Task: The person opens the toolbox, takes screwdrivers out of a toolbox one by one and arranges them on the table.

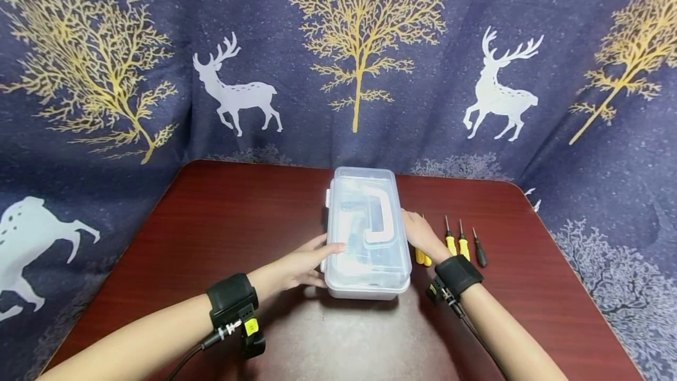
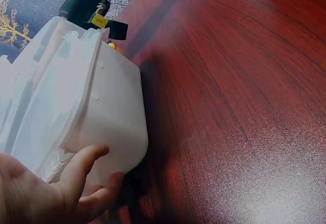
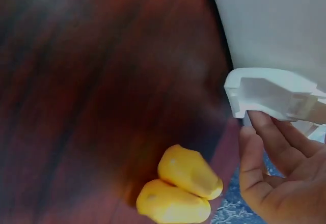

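A plastic storage box (image 1: 365,228) with a clear lid, a white carrying handle (image 1: 388,216) and a white base stands on the table, lid down. My left hand (image 1: 304,266) holds its left side near the front corner, thumb over the lid edge and fingers against the side. In the left wrist view, bent fingers (image 2: 84,170) touch the white wall. On the right side, my right hand (image 1: 421,234) is at a white latch (image 3: 270,89), which sticks out from the box. Its fingertips are hooked behind the latch's lower edge. The box's contents are blurred through the lid.
Two yellow screwdriver handles (image 3: 175,183) lie just beside my right hand. Further right, two yellow-handled screwdrivers (image 1: 463,246) and a black-handled screwdriver (image 1: 480,251) lie side by side. The reddish-brown table (image 1: 238,204) ends at a patterned blue curtain (image 1: 312,134).
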The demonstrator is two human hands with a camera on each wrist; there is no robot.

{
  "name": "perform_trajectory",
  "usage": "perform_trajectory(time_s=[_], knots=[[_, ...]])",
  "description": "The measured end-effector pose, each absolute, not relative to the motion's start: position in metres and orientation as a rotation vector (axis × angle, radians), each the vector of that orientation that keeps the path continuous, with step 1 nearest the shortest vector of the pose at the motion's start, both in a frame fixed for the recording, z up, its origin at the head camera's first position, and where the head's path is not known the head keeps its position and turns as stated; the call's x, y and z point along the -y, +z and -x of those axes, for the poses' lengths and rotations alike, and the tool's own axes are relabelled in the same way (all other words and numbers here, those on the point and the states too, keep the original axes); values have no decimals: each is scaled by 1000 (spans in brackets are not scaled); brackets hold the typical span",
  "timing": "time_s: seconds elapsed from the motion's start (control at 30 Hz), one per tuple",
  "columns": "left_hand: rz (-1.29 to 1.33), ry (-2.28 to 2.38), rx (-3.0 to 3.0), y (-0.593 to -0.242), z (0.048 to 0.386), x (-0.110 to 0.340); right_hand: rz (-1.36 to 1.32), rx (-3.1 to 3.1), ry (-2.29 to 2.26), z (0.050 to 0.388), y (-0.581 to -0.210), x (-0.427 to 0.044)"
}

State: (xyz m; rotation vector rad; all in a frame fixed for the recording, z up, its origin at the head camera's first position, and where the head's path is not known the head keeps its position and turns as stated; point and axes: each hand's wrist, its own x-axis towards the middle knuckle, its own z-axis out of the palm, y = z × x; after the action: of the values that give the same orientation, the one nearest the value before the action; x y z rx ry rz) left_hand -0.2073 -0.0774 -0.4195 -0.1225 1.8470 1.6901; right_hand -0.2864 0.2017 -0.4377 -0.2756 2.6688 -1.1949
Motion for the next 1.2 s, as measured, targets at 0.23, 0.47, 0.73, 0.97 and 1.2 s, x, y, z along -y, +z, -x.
perform_trajectory(time_s=[0.23,0.47,0.73,0.97,1.2], knots=[[111,1698,-1841,-420,207,77,291,-2834,-964,276,-429,-207],[99,1715,-1835,-423,207,78,374,-2955,-774,279,-408,-215],[61,1721,-1832,-424,206,77,310,-2846,-825,269,-380,-209],[55,1720,-1847,-423,204,77,184,-2548,-1206,262,-383,-205],[70,1707,-1861,-423,204,77,37,-2328,-1429,260,-387,-205]])
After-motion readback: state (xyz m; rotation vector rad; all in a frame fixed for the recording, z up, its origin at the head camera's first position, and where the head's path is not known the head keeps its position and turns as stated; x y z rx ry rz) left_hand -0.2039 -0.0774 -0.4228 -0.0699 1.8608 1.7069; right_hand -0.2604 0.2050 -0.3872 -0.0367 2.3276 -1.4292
